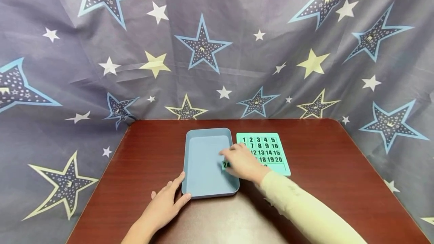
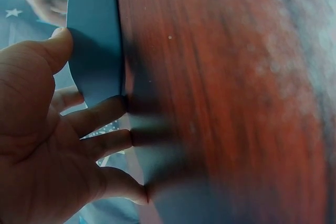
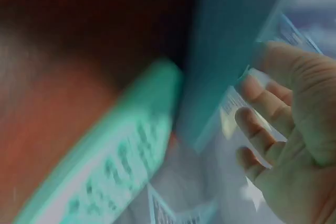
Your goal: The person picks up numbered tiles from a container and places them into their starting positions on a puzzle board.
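A shallow blue-grey tray (image 1: 203, 161) lies on the table, its inside bare where it shows. My left hand (image 1: 164, 204) rests at the tray's near left corner, thumb and forefinger touching its walls and the other fingers spread. Over the tray's right side, my right hand (image 1: 244, 163) pinches a small green number tile (image 1: 226, 165) marked 24; motion blurs the fingertips. Right of the tray lies a mint-green number board (image 1: 284, 168) with rows of black-numbered tiles. My right hand and forearm cover part of its lower left.
The dark red wooden table (image 1: 315, 150) reaches back to a grey star-print curtain (image 1: 237, 67). The board's left edge lies close beside the tray's right wall. Glare brightens the table's near middle.
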The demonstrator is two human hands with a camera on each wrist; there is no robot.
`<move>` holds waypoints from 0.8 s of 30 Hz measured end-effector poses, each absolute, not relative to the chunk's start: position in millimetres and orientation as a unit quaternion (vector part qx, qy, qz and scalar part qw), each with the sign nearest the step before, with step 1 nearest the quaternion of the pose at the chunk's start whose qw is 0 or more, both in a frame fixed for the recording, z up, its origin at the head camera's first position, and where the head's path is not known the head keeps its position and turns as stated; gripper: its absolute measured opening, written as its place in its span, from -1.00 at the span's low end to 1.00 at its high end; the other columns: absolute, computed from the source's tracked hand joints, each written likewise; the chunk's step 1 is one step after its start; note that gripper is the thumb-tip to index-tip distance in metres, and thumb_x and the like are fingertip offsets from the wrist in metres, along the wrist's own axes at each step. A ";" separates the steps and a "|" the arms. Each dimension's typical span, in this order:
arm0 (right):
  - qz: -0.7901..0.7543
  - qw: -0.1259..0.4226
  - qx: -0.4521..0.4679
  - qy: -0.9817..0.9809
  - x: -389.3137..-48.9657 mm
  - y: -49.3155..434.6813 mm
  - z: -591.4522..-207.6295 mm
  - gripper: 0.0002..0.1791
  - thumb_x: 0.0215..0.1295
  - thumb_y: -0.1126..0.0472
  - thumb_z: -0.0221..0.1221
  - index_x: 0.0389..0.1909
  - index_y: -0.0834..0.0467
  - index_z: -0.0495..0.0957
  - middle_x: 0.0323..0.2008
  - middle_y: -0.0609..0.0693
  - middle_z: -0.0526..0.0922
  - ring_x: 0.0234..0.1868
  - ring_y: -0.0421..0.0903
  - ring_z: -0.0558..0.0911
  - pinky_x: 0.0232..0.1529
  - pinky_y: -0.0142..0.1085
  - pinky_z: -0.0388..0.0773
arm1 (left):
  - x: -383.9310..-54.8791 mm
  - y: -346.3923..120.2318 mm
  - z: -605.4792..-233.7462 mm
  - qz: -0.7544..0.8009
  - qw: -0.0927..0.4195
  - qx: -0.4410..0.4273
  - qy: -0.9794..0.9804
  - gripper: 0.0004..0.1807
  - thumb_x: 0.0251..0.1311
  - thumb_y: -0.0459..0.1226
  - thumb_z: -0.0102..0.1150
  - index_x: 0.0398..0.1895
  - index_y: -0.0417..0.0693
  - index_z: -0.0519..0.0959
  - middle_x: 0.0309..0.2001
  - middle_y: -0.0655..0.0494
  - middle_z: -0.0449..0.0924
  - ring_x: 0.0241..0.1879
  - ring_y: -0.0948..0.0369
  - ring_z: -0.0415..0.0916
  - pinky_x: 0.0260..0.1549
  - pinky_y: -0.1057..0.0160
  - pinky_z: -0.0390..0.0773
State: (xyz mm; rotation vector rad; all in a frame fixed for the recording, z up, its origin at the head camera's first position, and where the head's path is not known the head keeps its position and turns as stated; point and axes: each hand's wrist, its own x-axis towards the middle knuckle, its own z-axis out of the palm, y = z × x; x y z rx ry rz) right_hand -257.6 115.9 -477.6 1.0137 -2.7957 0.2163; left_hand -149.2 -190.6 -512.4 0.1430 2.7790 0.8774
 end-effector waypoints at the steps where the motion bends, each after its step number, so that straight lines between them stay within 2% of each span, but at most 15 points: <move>1: 0.101 0.081 0.337 -0.933 -256.5 127.9 -470.7 -0.40 0.21 0.10 0.56 0.26 0.08 0.63 -0.18 -0.11 0.86 0.08 0.08 0.72 0.24 0.03 0.59 | -149.4 -190.5 -512.2 0.299 0.112 0.049 0.946 -0.14 0.49 0.25 0.14 0.74 0.33 0.12 0.61 -0.09 0.35 0.63 -0.27 0.21 0.33 -0.74 0.03; 3: 0.137 0.090 0.320 -0.933 -255.5 158.3 -461.7 -0.38 0.21 0.19 0.55 0.28 0.12 0.59 -0.14 -0.07 0.86 0.05 0.09 0.76 0.17 0.05 0.66 | -149.4 -190.8 -511.9 0.302 0.113 0.048 0.945 -0.14 0.49 0.26 0.13 0.75 0.33 0.11 0.62 -0.08 0.35 0.63 -0.26 0.20 0.34 -0.74 0.02; 6: 0.141 0.104 0.298 -0.938 -252.2 205.7 -460.6 -0.39 0.15 0.31 0.56 0.22 0.13 0.59 -0.19 -0.05 0.85 -0.13 0.03 0.81 -0.06 -0.01 0.73 | -148.4 -194.2 -510.7 0.300 0.116 0.044 0.946 -0.14 0.50 0.27 0.12 0.75 0.34 0.11 0.62 -0.09 0.35 0.64 -0.27 0.18 0.34 -0.74 0.00; 11: 0.098 0.094 0.318 -0.938 -243.4 248.1 -480.2 -0.42 0.01 0.36 0.60 0.08 0.18 0.61 -0.31 -0.05 0.81 -0.38 -0.07 0.76 -0.30 -0.11 0.70 | -146.4 -202.2 -508.8 0.289 0.119 0.040 0.949 -0.14 0.50 0.27 0.11 0.75 0.33 0.10 0.61 -0.14 0.35 0.64 -0.27 0.18 0.33 -0.74 0.01; 15: 0.083 0.094 0.326 -0.937 -240.4 251.3 -492.5 -0.43 -0.01 0.33 0.62 0.05 0.16 0.63 -0.32 -0.06 0.80 -0.41 -0.10 0.72 -0.32 -0.14 0.67 | -146.8 -203.3 -509.0 0.292 0.119 0.042 0.948 -0.13 0.49 0.29 0.10 0.75 0.34 0.10 0.61 -0.15 0.35 0.64 -0.28 0.17 0.34 -0.74 0.01; 20: 0.089 0.104 0.305 -0.942 -240.8 246.2 -498.5 -0.51 0.00 0.35 0.60 -0.01 0.14 0.68 -0.27 -0.06 0.82 -0.35 -0.07 0.76 -0.26 -0.14 0.69 | -146.6 -201.8 -510.8 0.296 0.124 0.041 0.946 -0.13 0.49 0.28 0.11 0.75 0.35 0.10 0.60 -0.17 0.35 0.64 -0.28 0.17 0.34 -0.74 0.00; 24: 0.112 0.102 0.284 -0.947 -240.1 244.7 -501.6 -0.62 0.05 0.41 0.55 -0.11 0.12 0.69 -0.36 -0.09 0.75 -0.41 -0.16 0.67 -0.33 -0.19 0.63 | -146.4 -201.4 -511.5 0.295 0.122 0.042 0.947 -0.13 0.49 0.27 0.13 0.75 0.34 0.10 0.60 -0.17 0.36 0.63 -0.28 0.18 0.33 -0.74 0.02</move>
